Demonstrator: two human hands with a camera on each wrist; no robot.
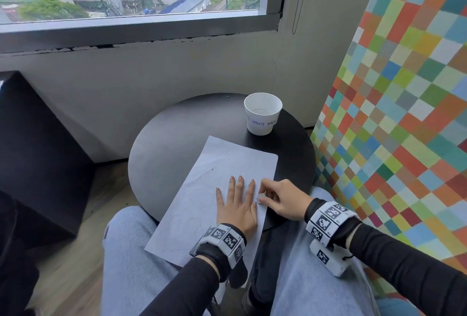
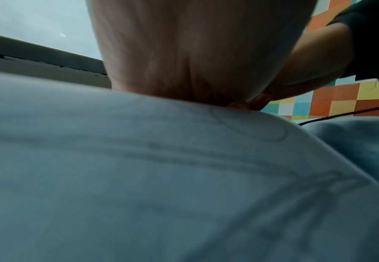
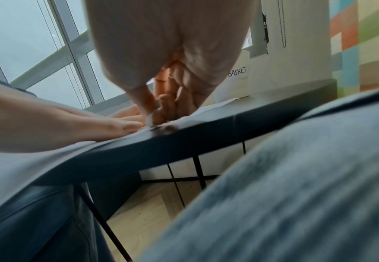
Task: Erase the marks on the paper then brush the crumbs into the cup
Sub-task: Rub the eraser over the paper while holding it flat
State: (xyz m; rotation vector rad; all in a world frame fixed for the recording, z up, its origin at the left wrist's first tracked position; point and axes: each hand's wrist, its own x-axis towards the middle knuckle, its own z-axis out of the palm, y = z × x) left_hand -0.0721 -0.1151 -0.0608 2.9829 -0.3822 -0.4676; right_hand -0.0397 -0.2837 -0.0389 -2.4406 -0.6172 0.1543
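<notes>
Both arms wear long black sleeves (image 1: 414, 257) reaching to the wrists. Each wrist carries a white band (image 1: 225, 236) faced with square black-and-white coded markers, strapped over a black cuff; the right wrist's band (image 1: 328, 217), at the lower right of the head view, has a white boxy camera unit (image 1: 328, 257) beneath it bearing another marker. The fingernails (image 1: 240, 177) are painted a reddish brown. The legs are in light blue jeans (image 1: 316, 277).
</notes>
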